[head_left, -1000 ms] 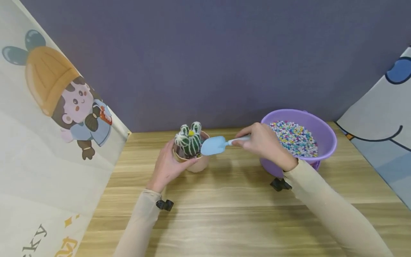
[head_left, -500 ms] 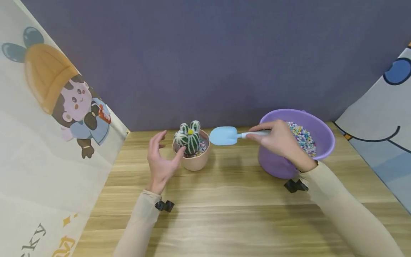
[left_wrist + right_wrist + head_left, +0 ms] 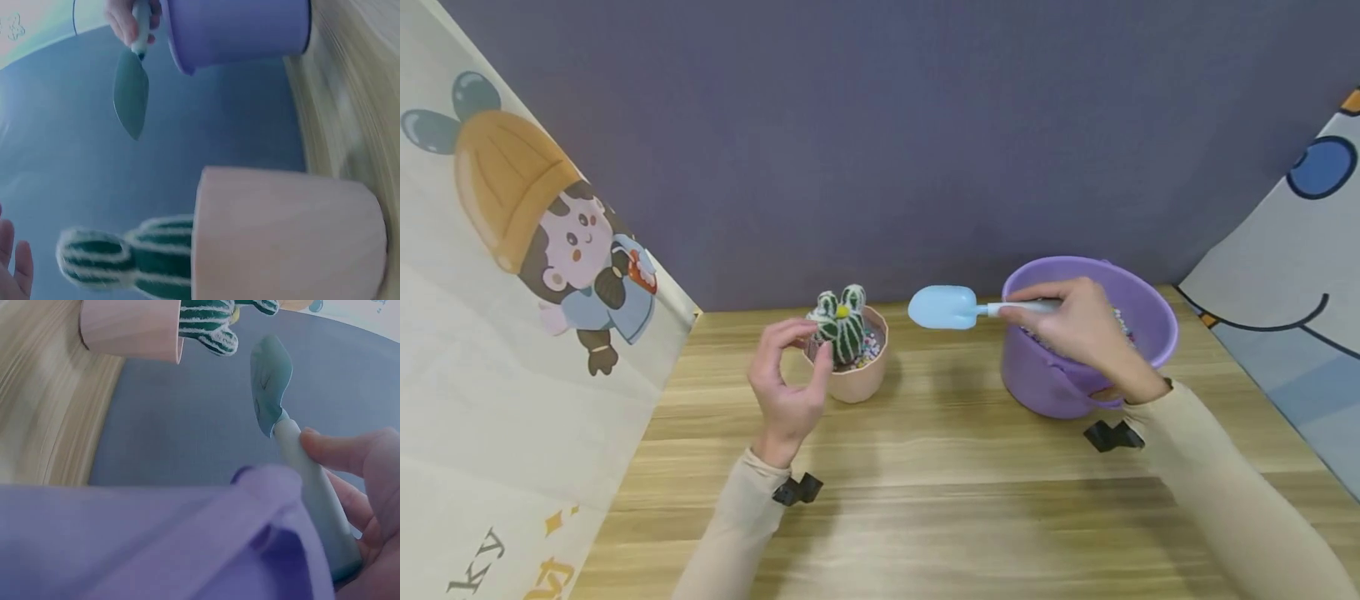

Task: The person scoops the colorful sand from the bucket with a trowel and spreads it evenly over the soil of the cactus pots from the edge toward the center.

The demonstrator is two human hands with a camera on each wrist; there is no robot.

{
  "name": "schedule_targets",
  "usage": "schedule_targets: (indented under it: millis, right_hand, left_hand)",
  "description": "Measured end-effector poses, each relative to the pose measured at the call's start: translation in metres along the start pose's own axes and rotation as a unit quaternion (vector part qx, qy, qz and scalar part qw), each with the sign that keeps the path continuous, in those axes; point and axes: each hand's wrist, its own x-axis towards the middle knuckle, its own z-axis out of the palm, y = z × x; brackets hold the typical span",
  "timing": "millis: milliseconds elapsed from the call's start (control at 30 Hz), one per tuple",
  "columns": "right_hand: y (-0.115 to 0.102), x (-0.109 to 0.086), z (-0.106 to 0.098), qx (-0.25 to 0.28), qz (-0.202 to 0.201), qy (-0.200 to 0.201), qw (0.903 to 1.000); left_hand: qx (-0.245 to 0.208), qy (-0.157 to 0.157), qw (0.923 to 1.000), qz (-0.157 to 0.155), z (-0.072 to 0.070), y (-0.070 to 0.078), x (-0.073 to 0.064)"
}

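My right hand (image 3: 1086,325) grips the pale handle of a light blue toy trowel (image 3: 943,307) above the purple bucket (image 3: 1037,379). The trowel's blade points left, and its hollow shows bare. Small multicoloured beads (image 3: 1124,325) peek out inside the bucket, mostly hidden by my hand. On the left, a green-and-white crocheted cactus (image 3: 844,337) stands in a pink pot (image 3: 856,386) with beads around its base. My left hand (image 3: 788,404) hovers beside the pot, thumb and fingers curved apart with nothing between them. In the left wrist view, its fingertips (image 3: 24,265) show clear of the cactus.
Pot and bucket stand on a wood-grain table (image 3: 925,500) near its back edge, against a dark blue-grey wall (image 3: 880,150). Printed cartoon panels border both sides. The bucket's handle (image 3: 206,531) hangs in front of it.
My left hand has let go of the pot and drawn off its rim, fingers curving closer. My right hand has carried the trowel from the pot rightward over the bucket.
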Motion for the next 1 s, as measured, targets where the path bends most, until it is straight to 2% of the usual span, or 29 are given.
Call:
schedule_targets:
  millis: [167, 333, 467, 633, 867, 1000]
  right_hand:
    - [0.007, 0.001, -0.01, 0.003, 0.004, 0.006, 1.0]
    - [0.016, 0.002, -0.019, 0.002, -0.01, 0.025, 0.9996]
    - [0.023, 0.002, -0.026, -0.004, 0.006, 0.032, 0.9995]
    - [0.033, 0.002, -0.035, -0.021, 0.02, 0.044, 0.9986]
    - [0.042, -0.002, -0.045, -0.03, 0.015, 0.059, 0.9977]
    - [0.049, -0.005, -0.051, -0.039, 0.038, 0.048, 0.9974]
  left_hand:
    - [-0.016, -0.058, 0.9981, 0.016, 0.015, 0.01, -0.001]
    - [-0.024, -0.12, 0.9924, -0.005, 0.031, 0.017, -0.003]
    - [-0.006, -0.162, 0.9866, -0.015, 0.045, 0.018, -0.007]
    - [0.016, -0.219, 0.9751, -0.029, 0.062, 0.016, -0.013]
    - [0.031, -0.254, 0.9653, -0.05, 0.083, 0.008, -0.019]
    - [0.034, -0.287, 0.9537, -0.082, 0.093, 0.008, -0.025]
